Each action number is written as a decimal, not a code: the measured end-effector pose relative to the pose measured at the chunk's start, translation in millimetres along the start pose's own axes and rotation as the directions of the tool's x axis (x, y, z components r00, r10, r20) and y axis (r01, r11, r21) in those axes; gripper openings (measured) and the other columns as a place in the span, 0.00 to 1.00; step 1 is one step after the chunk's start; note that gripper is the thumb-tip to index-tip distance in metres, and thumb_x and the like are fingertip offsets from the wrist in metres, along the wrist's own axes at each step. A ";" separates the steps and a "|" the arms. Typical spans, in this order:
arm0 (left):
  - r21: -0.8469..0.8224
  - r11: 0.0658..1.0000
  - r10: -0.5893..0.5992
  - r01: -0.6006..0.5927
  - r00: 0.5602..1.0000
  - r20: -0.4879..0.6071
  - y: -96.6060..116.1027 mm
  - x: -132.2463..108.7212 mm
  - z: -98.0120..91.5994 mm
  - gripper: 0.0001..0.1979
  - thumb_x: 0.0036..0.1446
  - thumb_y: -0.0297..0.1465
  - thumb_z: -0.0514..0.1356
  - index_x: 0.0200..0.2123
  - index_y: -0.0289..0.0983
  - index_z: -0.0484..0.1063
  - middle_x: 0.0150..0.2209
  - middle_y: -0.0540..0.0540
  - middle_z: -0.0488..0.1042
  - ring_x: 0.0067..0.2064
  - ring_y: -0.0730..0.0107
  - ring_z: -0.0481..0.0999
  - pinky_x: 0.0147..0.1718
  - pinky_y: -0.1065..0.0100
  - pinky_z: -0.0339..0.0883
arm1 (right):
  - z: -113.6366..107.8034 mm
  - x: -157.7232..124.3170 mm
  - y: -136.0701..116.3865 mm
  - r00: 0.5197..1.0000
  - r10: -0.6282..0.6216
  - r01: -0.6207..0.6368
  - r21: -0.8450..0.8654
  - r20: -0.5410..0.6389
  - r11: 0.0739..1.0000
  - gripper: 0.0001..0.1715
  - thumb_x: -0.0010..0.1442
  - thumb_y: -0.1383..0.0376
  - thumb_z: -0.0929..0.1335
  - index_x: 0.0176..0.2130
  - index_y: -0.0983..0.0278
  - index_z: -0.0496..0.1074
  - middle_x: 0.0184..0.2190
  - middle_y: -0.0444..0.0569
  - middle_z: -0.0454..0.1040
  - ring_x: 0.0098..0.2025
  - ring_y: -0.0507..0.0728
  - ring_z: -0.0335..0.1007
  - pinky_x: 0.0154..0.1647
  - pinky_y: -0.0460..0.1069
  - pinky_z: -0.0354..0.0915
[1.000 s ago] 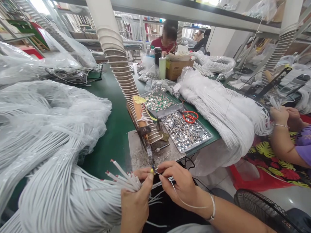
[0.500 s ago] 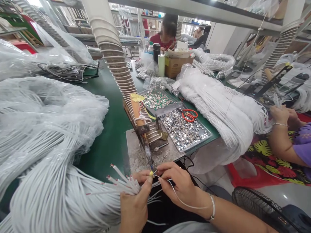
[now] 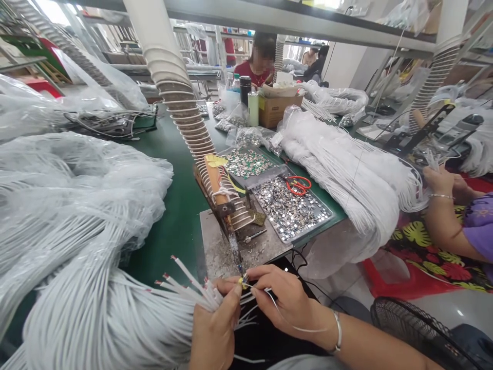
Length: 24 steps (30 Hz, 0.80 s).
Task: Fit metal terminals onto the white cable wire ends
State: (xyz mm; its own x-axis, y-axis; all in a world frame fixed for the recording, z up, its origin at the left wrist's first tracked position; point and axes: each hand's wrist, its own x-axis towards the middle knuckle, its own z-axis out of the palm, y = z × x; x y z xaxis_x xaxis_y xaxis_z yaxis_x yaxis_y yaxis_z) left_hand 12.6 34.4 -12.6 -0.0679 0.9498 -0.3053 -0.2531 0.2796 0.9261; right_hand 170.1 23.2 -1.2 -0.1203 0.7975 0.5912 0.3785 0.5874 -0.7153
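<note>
A green bench (image 3: 181,205) runs up the middle of a crowded workshop, heaped on both sides with white cable in clear plastic. At its near edge sits a stained metal plate (image 3: 215,252). A soldering iron (image 3: 234,244) is fixed above the plate, its long axis slanting from the upper centre down to a tip just above the person's fingers.

The left hand (image 3: 215,329), at lower centre, is clenched around a cable bundle (image 3: 115,318). The bundle's stripped, red-tipped ends fan out toward the upper left, and its length trails off to the lower left.

The right hand (image 3: 290,300) pinches a single white wire (image 3: 287,324) between thumb and forefinger. The wire's free end points left toward the iron's tip, and the rest loops down and right under the wrist. The right hand is the nearer one to that end, and both thumbs meet right below the tip.

Whether the wire end touches the iron cannot be told, because the fingertips cover the spot. A small yellow patch there is too small to identify. The bundle is cut off by the frame's lower left edge.

At right lie a tray of small metal parts (image 3: 292,208) and a co-worker's hand (image 3: 441,180).
</note>
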 end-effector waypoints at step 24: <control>-0.131 0.991 -0.002 -0.006 0.998 -0.065 15.2 8.3 17.6 0.13 0.39 0.32 0.73 0.20 0.36 0.71 0.25 0.52 0.76 0.19 0.82 0.59 0.17 0.76 0.52 | 3.4 17.0 4.4 0.994 -0.064 0.066 0.014 -0.090 0.998 0.05 0.65 0.74 0.66 0.38 0.66 0.72 0.39 0.58 0.80 0.44 0.56 0.79 0.46 0.49 0.76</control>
State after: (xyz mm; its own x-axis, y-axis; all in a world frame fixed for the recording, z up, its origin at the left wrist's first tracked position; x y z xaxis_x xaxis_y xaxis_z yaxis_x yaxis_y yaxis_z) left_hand 25.2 48.9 2.9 -0.1296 0.9381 -0.3213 -0.3767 0.2531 0.8911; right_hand 166.7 39.8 4.5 -0.0616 0.7424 0.6672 0.3564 0.6407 -0.6800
